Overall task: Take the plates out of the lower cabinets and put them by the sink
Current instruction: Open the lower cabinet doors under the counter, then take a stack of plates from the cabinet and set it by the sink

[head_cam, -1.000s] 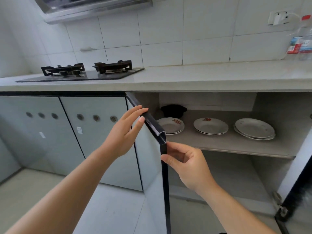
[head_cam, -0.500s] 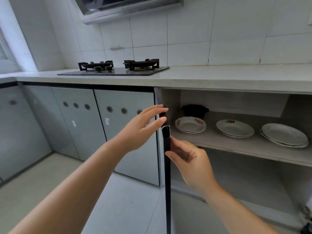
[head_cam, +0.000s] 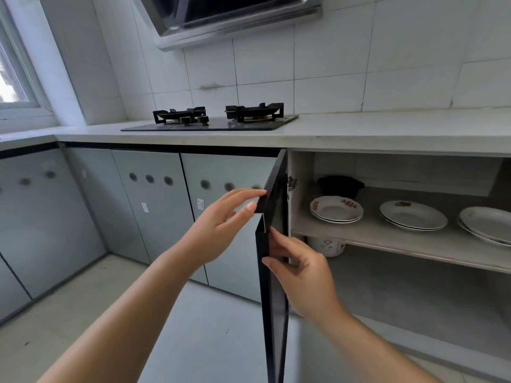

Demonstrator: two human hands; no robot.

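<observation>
Three low stacks of white plates sit on the upper shelf (head_cam: 387, 236) of the open lower cabinet: a left stack (head_cam: 336, 211) with red print, a middle stack (head_cam: 413, 218), and a right stack (head_cam: 486, 225) cut off by the frame edge. The cabinet door (head_cam: 272, 299) stands open, edge-on to me. My left hand (head_cam: 221, 219) touches the door's top corner with straight fingers. My right hand (head_cam: 298, 272) pinches the door's free edge just below, thumb on the black rim. Neither hand touches a plate.
A black pot (head_cam: 340, 186) stands behind the left stack. A white pot (head_cam: 326, 246) sits under the shelf. Above, the worktop (head_cam: 387, 131) carries a gas hob (head_cam: 210, 120) under an extractor hood (head_cam: 235, 20). Shut cabinet doors run leftwards; a window (head_cam: 13, 78) is at the far left.
The door has swung further out and now shows edge-on. Both hands stayed on its top corner and edge. My view turned left, so the right stack slid toward the frame edge.
</observation>
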